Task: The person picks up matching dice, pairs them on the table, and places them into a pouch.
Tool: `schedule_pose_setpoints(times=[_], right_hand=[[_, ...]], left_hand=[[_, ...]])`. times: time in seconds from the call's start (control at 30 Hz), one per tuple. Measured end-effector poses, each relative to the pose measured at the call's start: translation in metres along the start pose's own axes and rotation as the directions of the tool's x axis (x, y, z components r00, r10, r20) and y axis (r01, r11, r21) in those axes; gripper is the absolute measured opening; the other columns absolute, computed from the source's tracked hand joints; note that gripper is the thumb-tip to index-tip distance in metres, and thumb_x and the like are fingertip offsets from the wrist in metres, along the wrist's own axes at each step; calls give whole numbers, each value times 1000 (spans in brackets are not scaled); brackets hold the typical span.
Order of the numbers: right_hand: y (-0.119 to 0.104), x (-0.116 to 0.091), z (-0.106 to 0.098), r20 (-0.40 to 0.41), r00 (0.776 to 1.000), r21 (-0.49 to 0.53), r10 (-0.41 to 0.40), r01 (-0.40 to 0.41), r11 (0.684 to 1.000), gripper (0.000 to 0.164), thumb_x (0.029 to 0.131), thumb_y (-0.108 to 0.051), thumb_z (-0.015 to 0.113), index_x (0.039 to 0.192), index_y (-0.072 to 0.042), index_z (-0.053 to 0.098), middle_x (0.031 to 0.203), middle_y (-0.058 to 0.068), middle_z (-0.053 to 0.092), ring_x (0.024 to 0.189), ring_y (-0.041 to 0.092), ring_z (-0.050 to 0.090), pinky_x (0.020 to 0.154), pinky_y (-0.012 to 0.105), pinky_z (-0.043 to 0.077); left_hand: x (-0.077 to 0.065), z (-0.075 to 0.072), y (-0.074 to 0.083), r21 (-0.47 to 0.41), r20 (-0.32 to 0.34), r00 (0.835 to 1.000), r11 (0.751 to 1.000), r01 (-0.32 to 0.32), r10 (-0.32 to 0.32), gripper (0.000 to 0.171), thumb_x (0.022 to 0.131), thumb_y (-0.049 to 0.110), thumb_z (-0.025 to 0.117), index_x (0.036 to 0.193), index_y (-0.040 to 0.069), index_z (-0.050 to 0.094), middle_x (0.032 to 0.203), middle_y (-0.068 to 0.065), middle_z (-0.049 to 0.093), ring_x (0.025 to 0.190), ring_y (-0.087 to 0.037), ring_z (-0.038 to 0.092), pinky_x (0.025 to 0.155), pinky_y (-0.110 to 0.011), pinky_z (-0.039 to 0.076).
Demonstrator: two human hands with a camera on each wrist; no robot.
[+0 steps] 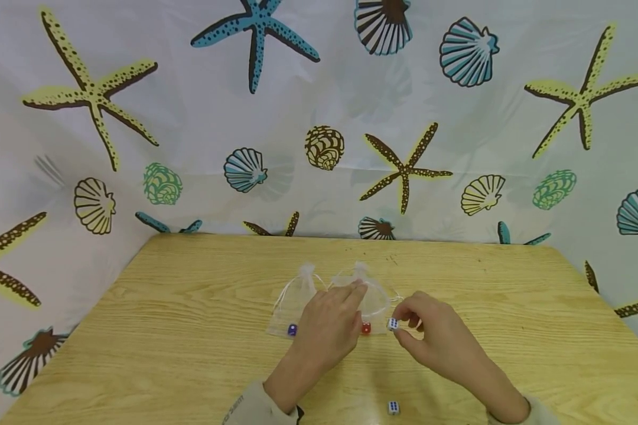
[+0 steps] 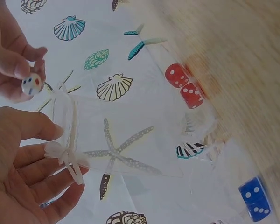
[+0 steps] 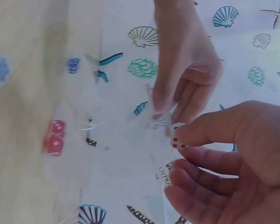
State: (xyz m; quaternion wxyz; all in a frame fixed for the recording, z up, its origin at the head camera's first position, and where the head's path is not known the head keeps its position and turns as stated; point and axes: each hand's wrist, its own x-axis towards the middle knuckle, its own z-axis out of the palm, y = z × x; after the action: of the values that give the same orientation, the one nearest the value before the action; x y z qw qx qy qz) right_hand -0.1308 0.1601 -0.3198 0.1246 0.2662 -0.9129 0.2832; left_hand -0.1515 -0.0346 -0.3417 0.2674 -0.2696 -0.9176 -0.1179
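Note:
My left hand (image 1: pixel 329 321) pinches the gathered, ribboned neck of a sheer white drawstring pouch (image 2: pixel 126 135), between thumb and fingers. Close by on the right, my right hand (image 1: pixel 441 333) holds a white die (image 1: pixel 393 323) between thumb and forefinger; blue and red pips show on it in the wrist views. Two red dice (image 2: pixel 184 86) show through sheer pouch fabric. Blue dice (image 2: pixel 255 198) lie inside another sheer pouch (image 1: pixel 282 310) to the left. From the head view, the left hand hides much of the pouch it holds.
A second white die (image 1: pixel 393 407) rests on the wooden table (image 1: pixel 191 354) near its front edge. Behind and at both sides hangs a white cloth (image 1: pixel 191 136) printed with starfish and shells.

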Motion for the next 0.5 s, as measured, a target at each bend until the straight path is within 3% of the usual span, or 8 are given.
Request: schedule_pose_setpoints(times=[0.2,0.5], right_hand=[[-13,16,4,-102,994,-11,26,-27,1000,15,77,-3,75,82,-13,65,97,2,55,86,16,58,73,34,52],[-18,25,15,-108,994,-56,35,-41,998,12,76,-2,75,83,-9,68,110,10,63,92,28,66,75,40,55]], left_hand=[[1,0,0,-5,-7,1000,1000,-10,10,39,80,11,72,118,7,65,119,-6,68,96,-20,69,77,-34,55],[0,0,1,-21,-19,1000,1000,-19,19,37,81,12,71,118,7,65,117,-6,68,91,-20,69,75,-34,55]])
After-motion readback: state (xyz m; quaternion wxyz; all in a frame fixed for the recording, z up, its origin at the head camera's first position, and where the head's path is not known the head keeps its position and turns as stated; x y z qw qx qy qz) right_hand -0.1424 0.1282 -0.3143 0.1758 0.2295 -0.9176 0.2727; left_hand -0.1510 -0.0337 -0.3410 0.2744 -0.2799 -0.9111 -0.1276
